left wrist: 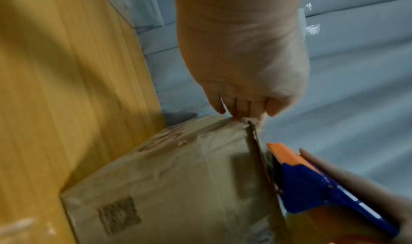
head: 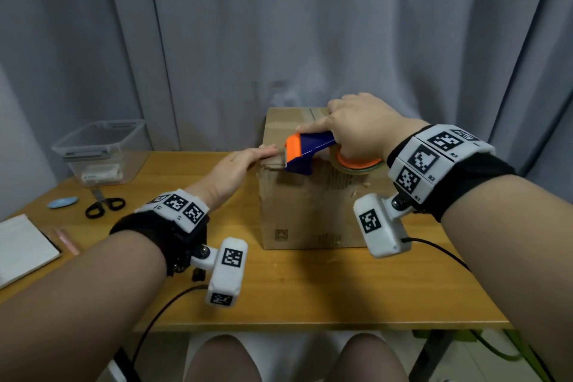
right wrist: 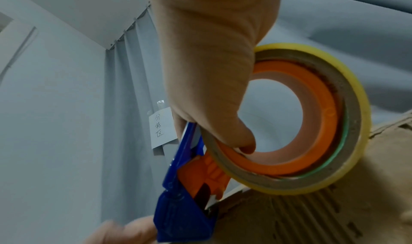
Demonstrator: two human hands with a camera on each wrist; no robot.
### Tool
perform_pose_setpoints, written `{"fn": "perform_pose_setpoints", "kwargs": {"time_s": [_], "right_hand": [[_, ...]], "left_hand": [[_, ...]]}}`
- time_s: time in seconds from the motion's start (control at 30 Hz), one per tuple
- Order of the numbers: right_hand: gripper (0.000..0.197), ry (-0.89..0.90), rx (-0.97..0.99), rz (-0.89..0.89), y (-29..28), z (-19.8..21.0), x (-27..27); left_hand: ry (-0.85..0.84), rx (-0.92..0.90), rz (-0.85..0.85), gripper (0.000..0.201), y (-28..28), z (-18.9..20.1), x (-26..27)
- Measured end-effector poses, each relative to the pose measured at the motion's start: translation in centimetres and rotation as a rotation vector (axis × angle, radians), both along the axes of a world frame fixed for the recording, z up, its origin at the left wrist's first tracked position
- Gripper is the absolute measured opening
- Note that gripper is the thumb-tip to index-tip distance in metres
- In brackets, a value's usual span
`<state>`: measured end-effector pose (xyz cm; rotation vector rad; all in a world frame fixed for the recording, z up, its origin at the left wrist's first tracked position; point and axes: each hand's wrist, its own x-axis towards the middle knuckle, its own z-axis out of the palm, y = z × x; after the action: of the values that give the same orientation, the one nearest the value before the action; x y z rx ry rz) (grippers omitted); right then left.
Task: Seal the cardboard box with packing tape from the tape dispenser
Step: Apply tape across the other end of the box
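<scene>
Gripping the tape dispenser (head: 307,153) from above, the right hand (head: 359,130) has its fingers curled over the blue frame and its thumb hooked through the orange hub of the tape roll (right wrist: 312,124); this hold probably keeps the roll from spinning freely while the head is pressed down. Ahead of that grip, the orange cutter end sits at the near left top edge of the cardboard box (head: 310,211), which stands on the wooden table (head: 279,288); the angle suggests the tape is being pressed onto, or cut at, that edge, though the tape strip itself is too faint to trace. Just beyond the cutter, the left hand (head: 235,169) lies flat with straight fingers on the same corner; it holds nothing, and appears placed to steady the box and keep the flap down against the pull of the dispenser. Well to the left of both hands, scissors (head: 104,206) and a clear plastic container (head: 102,152) rest on the table, untouched.
</scene>
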<state>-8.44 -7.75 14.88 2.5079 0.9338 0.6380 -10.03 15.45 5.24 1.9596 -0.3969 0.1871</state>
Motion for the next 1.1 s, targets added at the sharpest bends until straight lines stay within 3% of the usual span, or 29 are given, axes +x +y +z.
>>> {"fn": "perform_pose_setpoints", "kwargs": {"time_s": [0.17,0.33,0.6,0.8,1.1], "right_hand": [[0.053,0.036,-0.012,0.006,0.0,0.3,-0.1],[0.054,0.028,-0.015,0.0,-0.1,0.2,-0.2],[0.056,0.012,-0.002,0.005,0.0,0.1,-0.4],[0.054,0.02,0.01,0.003,0.1,0.3,0.2],[0.047,-0.009,0.024,0.022,3.8,0.3,0.4]], "left_hand": [[-0.057,0.26,0.037,0.043,1.0,0.1,-0.8],[-0.24,0.465,0.146,0.049,0.9,-0.6,-0.6],[-0.318,0.745,0.174,0.086,0.6,-1.9,-0.8],[-0.418,0.731,0.221,0.053,-0.2,0.0,-0.9],[-0.354,0.827,0.34,0.047,2.1,0.4,0.2]]}}
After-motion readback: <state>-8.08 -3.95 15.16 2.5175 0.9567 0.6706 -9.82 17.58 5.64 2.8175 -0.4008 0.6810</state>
